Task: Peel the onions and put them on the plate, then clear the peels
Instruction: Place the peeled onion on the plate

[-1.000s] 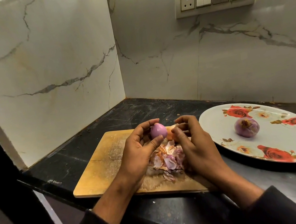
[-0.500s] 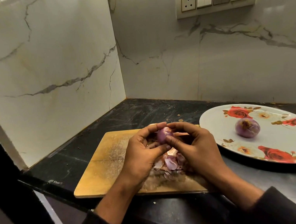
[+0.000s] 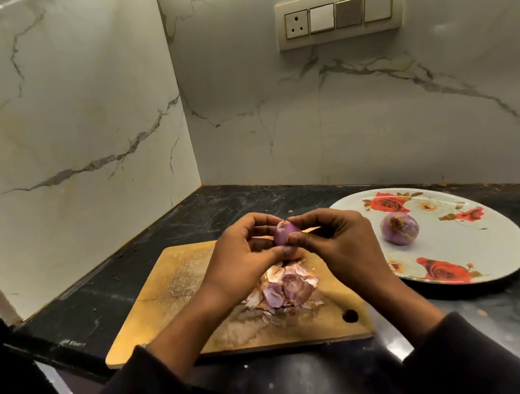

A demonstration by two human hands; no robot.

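Observation:
A small purple onion (image 3: 284, 234) is held above the wooden cutting board (image 3: 176, 278). My left hand (image 3: 244, 257) grips it from the left with curled fingers. My right hand (image 3: 337, 239) pinches it from the right. Under both hands a heap of pink and brown peels (image 3: 287, 289) lies on the board. A second peeled onion (image 3: 399, 226) rests on the white plate (image 3: 485, 249) with red roses, to the right of the board.
The board and plate sit on a black stone counter (image 3: 187, 222) in a corner of two marble walls. A switch panel (image 3: 340, 15) is on the back wall. The counter's front edge runs just below the board.
Both hands closed in on the onion and lifted it slightly, with the right hand now pinching it instead of hovering beside it. The peel heap and plate stayed put.

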